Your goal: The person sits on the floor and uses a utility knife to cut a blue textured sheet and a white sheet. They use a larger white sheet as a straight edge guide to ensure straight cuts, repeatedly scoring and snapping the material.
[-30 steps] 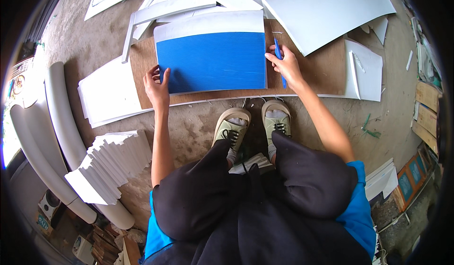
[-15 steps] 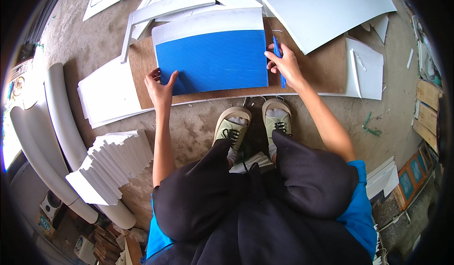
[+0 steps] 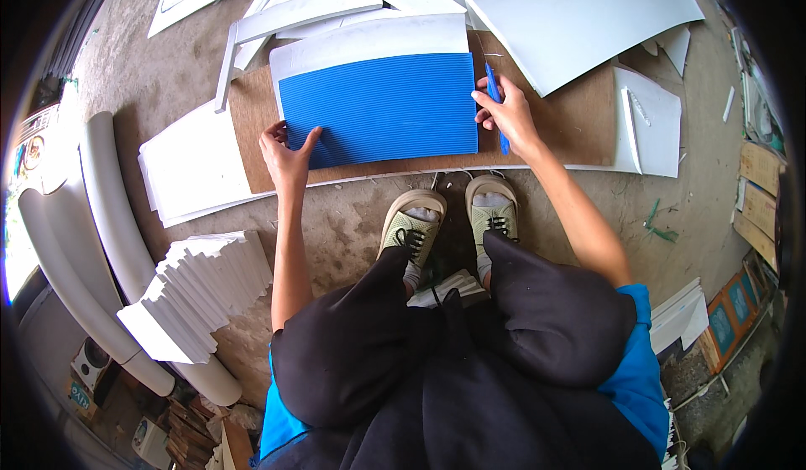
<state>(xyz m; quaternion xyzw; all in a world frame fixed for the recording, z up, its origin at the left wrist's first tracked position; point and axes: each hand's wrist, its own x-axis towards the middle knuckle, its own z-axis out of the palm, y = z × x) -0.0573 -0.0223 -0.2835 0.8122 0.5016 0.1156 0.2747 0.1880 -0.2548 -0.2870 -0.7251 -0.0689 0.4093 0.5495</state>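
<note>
A blue corrugated sheet (image 3: 382, 109) lies on a white sheet (image 3: 369, 38), both on a brown board (image 3: 579, 122) on the ground. My left hand (image 3: 287, 153) presses flat on the blue sheet's lower left corner, fingers spread. My right hand (image 3: 506, 116) grips a blue utility knife (image 3: 495, 105) held against the blue sheet's right edge. I crouch over the board, and my two shoes (image 3: 453, 218) stand just below its near edge.
A stack of cut white pieces (image 3: 197, 289) sits at the lower left beside white pipes (image 3: 101, 243). Large white sheets (image 3: 571, 13) and strips (image 3: 285, 13) lie beyond the board. Another white sheet (image 3: 651, 122) lies at its right end, and cardboard pieces (image 3: 760, 185) at far right.
My right hand with the knife has moved a little farther up the blue sheet's right edge. My left hand has shifted slightly on the lower left corner.
</note>
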